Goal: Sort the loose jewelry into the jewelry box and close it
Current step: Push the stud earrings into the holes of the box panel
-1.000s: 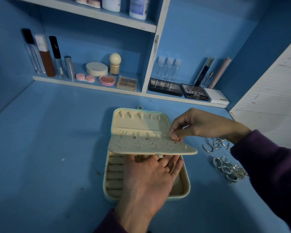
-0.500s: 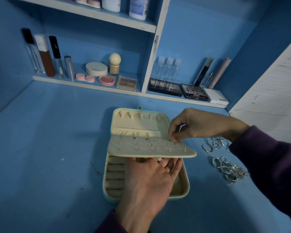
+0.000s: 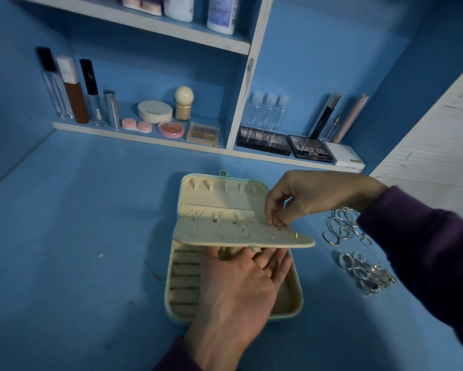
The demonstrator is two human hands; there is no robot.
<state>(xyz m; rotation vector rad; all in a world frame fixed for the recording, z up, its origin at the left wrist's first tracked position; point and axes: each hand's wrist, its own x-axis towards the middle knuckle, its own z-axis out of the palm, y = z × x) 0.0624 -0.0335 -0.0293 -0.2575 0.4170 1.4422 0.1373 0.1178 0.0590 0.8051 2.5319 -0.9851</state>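
Home vanity corner, a dressing nook rather than a shop or workroom. Blue-painted desk [image 3: 78, 236] set into blue walls, with rough, scuffed white shelves built in.

Lower shelf [image 3: 144, 136]: lip gloss tubes [image 3: 91, 92], round compact [image 3: 155, 111], pink blush [image 3: 171, 129], contact lens case [image 3: 136, 125], eyeshadow palettes [image 3: 311, 149] (one reads "MATTE"), small clear bottles [image 3: 269, 111].

Upper shelf [image 3: 144, 21]: lotion bottles [image 3: 221, 14], tops out of view.

On the desk: open jewelry box [image 3: 289, 295] with earring studs [image 3: 242, 227] pinned in its flap; loose rings [image 3: 364, 274] heaped beside it. One person's own mixed makeup and jewelry, with dim indoor light.
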